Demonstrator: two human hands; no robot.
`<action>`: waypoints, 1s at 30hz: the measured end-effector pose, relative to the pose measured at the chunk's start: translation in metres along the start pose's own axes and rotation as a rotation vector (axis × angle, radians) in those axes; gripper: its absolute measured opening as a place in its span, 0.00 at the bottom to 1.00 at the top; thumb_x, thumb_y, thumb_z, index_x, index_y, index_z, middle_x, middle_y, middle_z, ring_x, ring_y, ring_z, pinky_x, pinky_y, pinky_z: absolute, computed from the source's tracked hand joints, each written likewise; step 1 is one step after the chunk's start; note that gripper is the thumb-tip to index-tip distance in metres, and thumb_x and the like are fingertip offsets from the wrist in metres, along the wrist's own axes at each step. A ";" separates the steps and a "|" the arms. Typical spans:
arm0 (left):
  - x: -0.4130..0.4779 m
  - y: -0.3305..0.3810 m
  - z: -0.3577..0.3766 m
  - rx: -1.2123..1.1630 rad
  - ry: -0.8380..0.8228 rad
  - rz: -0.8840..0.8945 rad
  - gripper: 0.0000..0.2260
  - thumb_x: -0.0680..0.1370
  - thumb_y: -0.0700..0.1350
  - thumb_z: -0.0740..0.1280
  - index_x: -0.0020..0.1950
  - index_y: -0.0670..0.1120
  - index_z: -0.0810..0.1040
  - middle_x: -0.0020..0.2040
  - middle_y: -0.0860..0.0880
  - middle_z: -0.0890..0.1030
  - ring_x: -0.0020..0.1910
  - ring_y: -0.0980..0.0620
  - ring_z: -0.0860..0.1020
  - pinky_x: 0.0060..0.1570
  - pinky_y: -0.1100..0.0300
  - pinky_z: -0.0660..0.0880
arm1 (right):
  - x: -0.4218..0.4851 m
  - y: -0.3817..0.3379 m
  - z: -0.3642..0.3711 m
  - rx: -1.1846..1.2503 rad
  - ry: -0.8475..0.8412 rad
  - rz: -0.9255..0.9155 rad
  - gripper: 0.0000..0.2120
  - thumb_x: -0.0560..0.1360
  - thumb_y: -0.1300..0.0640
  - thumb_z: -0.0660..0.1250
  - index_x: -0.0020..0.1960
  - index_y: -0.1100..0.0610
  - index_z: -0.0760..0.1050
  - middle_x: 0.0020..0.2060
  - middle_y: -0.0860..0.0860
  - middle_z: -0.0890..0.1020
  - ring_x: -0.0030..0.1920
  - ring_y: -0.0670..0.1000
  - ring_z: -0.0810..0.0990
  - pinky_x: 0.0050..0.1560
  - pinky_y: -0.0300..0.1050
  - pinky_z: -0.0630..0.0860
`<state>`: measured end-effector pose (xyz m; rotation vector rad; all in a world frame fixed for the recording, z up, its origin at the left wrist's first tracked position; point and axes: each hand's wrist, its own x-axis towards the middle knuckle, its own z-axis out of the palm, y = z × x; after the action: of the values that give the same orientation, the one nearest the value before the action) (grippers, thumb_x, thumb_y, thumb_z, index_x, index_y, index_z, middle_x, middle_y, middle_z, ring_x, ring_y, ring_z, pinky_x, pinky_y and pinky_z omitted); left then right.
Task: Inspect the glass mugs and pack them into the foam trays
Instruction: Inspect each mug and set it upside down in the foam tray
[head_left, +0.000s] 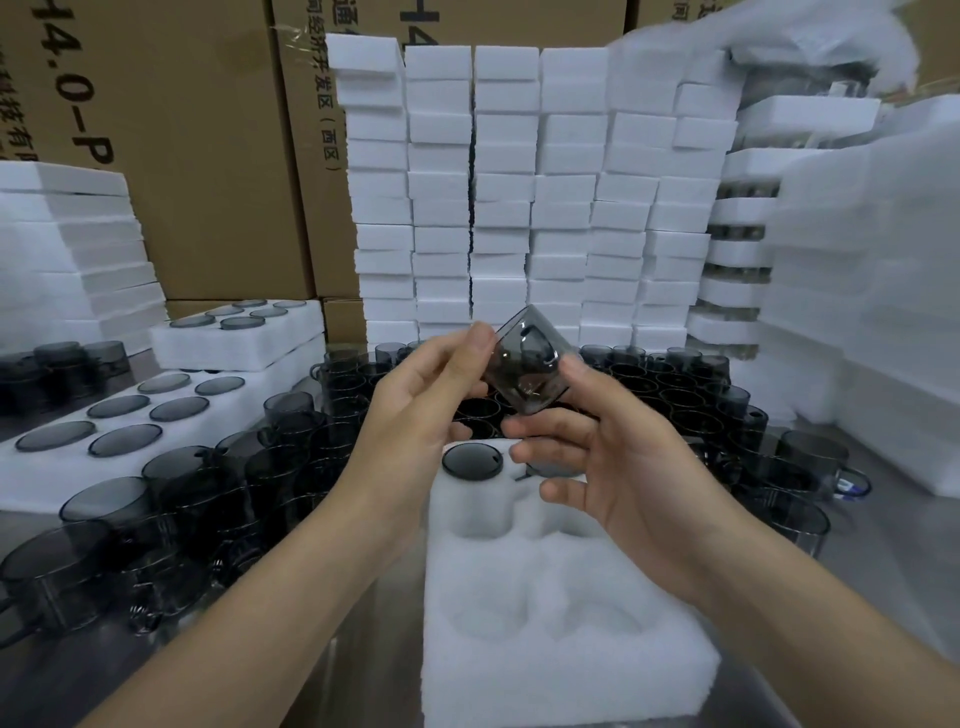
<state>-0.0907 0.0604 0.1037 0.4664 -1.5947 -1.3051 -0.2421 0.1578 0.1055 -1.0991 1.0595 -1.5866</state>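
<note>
A smoky grey glass mug (527, 364) is held tilted in the air between both hands, above the table's middle. My left hand (421, 410) pinches its left rim with thumb and fingers. My right hand (602, 457) grips its lower right side, thumb on the wall and fingers curled beneath. Directly below lies a white foam tray (561, 639) with round pockets; one mug (472, 461) sits in its far left pocket, and the near pockets hold nothing.
Several loose grey mugs (171, 509) crowd the table to the left, behind and to the right. Filled foam trays (156, 415) are stacked at the left. Tall stacks of foam trays (519, 197) and cardboard boxes (197, 156) wall the back.
</note>
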 end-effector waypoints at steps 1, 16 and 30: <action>0.001 0.001 -0.002 0.006 -0.014 0.026 0.27 0.71 0.70 0.71 0.64 0.58 0.85 0.62 0.56 0.86 0.62 0.58 0.82 0.57 0.54 0.74 | 0.000 -0.001 -0.001 0.018 0.002 0.016 0.26 0.75 0.34 0.69 0.60 0.54 0.85 0.51 0.55 0.88 0.45 0.50 0.86 0.38 0.40 0.80; 0.002 -0.011 0.000 0.288 -0.098 0.060 0.22 0.65 0.61 0.83 0.52 0.50 0.86 0.46 0.49 0.88 0.46 0.46 0.86 0.47 0.56 0.80 | 0.007 -0.003 -0.020 -0.436 0.019 -0.220 0.18 0.78 0.37 0.70 0.58 0.50 0.84 0.50 0.50 0.88 0.49 0.51 0.88 0.47 0.45 0.85; 0.005 -0.005 -0.012 0.357 -0.362 -0.088 0.07 0.77 0.49 0.80 0.55 0.55 0.89 0.48 0.50 0.89 0.46 0.50 0.88 0.54 0.62 0.82 | 0.016 0.001 -0.043 -0.761 -0.018 -0.084 0.13 0.85 0.61 0.64 0.53 0.52 0.88 0.48 0.46 0.89 0.53 0.45 0.86 0.53 0.31 0.76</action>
<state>-0.0841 0.0489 0.1007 0.5440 -2.1487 -1.2200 -0.2863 0.1490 0.0975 -1.6600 1.6879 -1.2401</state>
